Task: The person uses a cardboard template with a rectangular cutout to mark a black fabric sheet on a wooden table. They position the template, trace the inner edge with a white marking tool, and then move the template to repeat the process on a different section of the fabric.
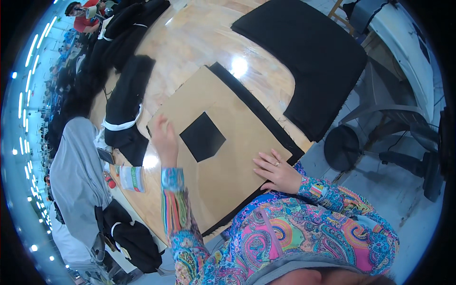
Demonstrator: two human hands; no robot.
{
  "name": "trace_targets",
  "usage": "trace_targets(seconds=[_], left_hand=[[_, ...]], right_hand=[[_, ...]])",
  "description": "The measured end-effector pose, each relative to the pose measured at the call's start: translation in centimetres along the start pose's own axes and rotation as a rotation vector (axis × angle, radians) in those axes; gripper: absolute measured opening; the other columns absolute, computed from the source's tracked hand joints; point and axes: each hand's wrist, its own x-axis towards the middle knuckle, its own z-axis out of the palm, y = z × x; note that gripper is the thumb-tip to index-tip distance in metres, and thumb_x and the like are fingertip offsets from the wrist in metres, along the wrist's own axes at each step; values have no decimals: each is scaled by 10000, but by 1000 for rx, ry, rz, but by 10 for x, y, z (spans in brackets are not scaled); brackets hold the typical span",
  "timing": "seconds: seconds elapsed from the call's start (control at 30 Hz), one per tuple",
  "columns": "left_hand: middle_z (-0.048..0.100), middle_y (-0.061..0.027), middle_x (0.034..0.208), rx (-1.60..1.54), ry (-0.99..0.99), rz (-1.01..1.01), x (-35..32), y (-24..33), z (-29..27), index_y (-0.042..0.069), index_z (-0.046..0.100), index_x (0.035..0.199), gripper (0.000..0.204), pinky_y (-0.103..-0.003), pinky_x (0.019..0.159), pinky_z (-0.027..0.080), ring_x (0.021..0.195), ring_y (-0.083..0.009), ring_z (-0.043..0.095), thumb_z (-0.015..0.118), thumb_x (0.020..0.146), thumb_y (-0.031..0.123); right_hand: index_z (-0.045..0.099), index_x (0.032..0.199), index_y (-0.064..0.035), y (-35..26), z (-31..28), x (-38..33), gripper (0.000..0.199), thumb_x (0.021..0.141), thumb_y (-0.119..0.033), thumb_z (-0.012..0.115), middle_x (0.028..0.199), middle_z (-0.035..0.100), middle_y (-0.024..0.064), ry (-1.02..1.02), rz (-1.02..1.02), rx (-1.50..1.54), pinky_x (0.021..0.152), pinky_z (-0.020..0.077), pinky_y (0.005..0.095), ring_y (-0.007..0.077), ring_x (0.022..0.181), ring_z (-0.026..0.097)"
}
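Observation:
A tan cardboard template point(237, 123) lies over a piece of black fabric point(256, 104), which shows as a dark strip along its far right edge and lower edge. Through a pocket-shaped cutout point(203, 137) in the cardboard, black cloth is visible. My left hand point(165, 140) is at the template's left edge, fingers loosely bent and apart, with nothing seen in them. Flat on the cardboard near its right corner rests my right hand point(279, 174), fingers spread, a ring on one of them.
A large curved black fabric panel point(304, 52) lies at the table's far right. Tied black fabric bundles point(124, 104) line the left side, near a small packet point(130, 178) and a red object point(109, 180). Grey cloth point(78, 166) hangs at left; a dark chair point(403, 118) stands right. Another person point(88, 16) is far left.

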Motion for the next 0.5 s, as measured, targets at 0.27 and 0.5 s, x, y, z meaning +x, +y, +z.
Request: trace_targets(seconds=[0.27, 0.5], left_hand=[[601, -144, 828, -106, -310, 137, 113, -3, 136, 61, 571, 928, 124, -403, 723, 453, 838, -318, 573, 596, 809, 87], [621, -135, 791, -134, -292, 36, 115, -11, 158, 46, 585, 901, 139, -363, 704, 481, 769, -268, 610, 641, 784, 96]], right_hand=[[573, 1100, -81, -6, -1, 4, 410, 726, -217, 669, 1273, 472, 95, 64, 18, -51, 1053, 249, 482, 262, 1260, 378], [590, 1084, -80, -2, -5, 8, 342, 766, -198, 632, 1230, 516, 92, 68, -49, -39, 1070, 247, 474, 250, 1236, 414]])
